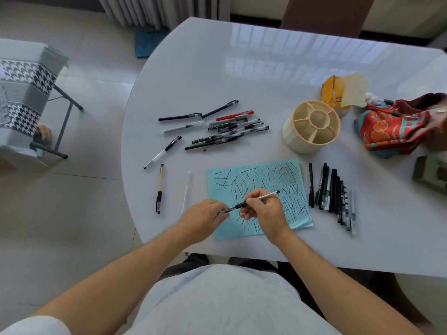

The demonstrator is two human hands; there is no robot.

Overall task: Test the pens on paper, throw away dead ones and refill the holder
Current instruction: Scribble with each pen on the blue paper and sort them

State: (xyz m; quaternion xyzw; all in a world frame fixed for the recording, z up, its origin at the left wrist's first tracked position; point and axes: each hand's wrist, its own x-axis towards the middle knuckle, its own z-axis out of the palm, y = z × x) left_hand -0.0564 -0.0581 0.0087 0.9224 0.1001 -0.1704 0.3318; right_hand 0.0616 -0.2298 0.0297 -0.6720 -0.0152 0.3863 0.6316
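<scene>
My right hand [262, 211] grips a clear-barrelled pen [264, 196] over the light blue paper [256, 180], which is covered in scribbled strokes. My left hand [203, 215] pinches a small cap at the pen's tip end, beside the paper's left edge. A loose heap of pens [225, 132] lies on the white table [266, 76] behind the paper. A neat row of black pens [332, 194] lies to the right of the paper. The cream round holder [312, 125], divided into compartments, stands with nothing in it behind the paper on the right.
A yellow-bodied pen [159, 188] and a clear pen [187, 189] lie left of the paper. A yellow box [338, 91], a red patterned cloth bag [396, 124] and a grey object [430, 175] sit at the right. A folding chair [26, 93] stands on the floor to the left.
</scene>
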